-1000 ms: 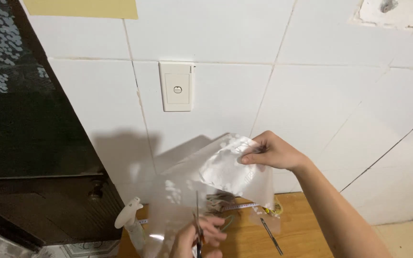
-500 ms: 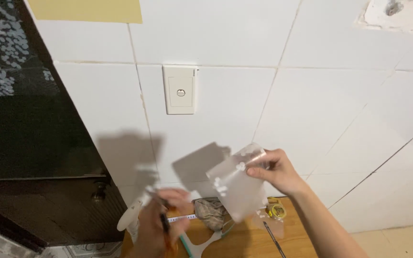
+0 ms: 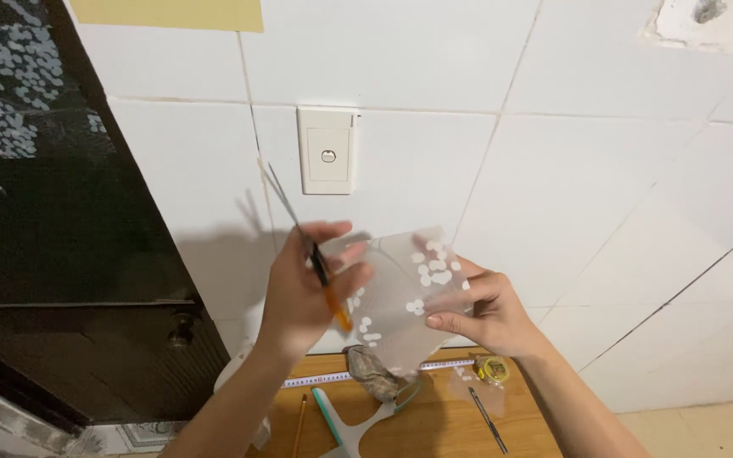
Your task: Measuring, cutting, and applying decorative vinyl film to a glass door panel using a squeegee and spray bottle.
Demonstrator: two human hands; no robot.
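Now lifted off the table (image 3: 434,424), with left hand (image 3: 303,288) fingers gripping scissors (image 3: 311,250), right hand (image 3: 485,309) fingers pinching the dotted clear sheet (image 3: 405,297).

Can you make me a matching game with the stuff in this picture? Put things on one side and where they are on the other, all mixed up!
Things:
1. scissors
2. clear sheet with white dots
3. wall switch
4. measuring tape

Places:
A. on the white tiled wall, above the hands
B. lying flat on the wooden table
C. in the left hand, blades pointing up
D. pinched by the right hand, held up in front of the wall

Pairs: 1-C, 2-D, 3-A, 4-B
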